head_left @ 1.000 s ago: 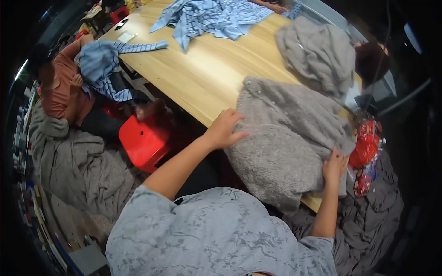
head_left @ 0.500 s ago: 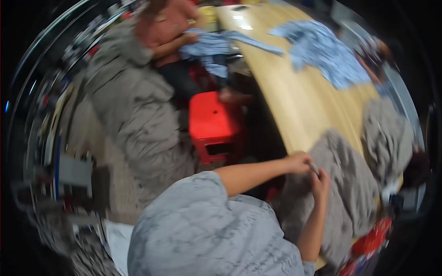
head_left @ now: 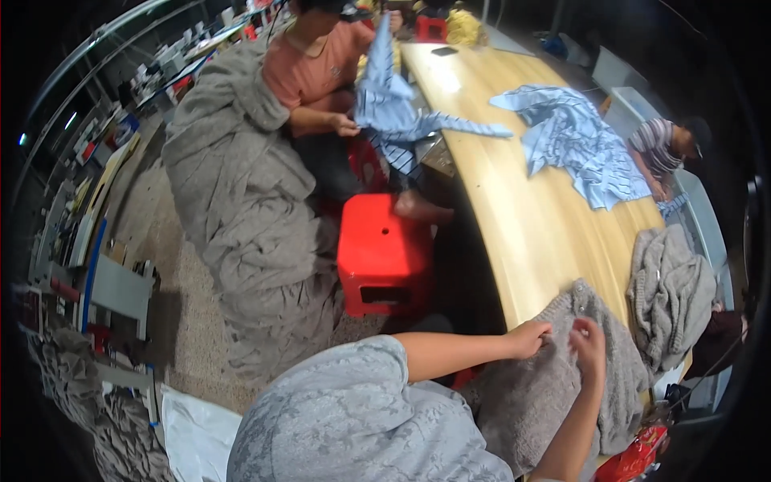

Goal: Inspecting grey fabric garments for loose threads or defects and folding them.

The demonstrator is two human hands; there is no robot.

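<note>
Head view: the grey knit garment [head_left: 554, 394] lies at the near edge of the long wooden desk [head_left: 522, 201], its lower part hanging over and hidden behind the person's shoulder. Its long axis runs from that edge up toward the far right. Left hand [head_left: 530, 339] and right hand [head_left: 589, 341] sit close together, fingers curled, pinching its upper hem. Beside the desk stand a red stool [head_left: 384, 257] and heaped grey cloth [head_left: 241, 209].

Both hands [head_left: 558, 337] have come together, pinching the grey sweater [head_left: 554, 386] at its upper edge.
</note>
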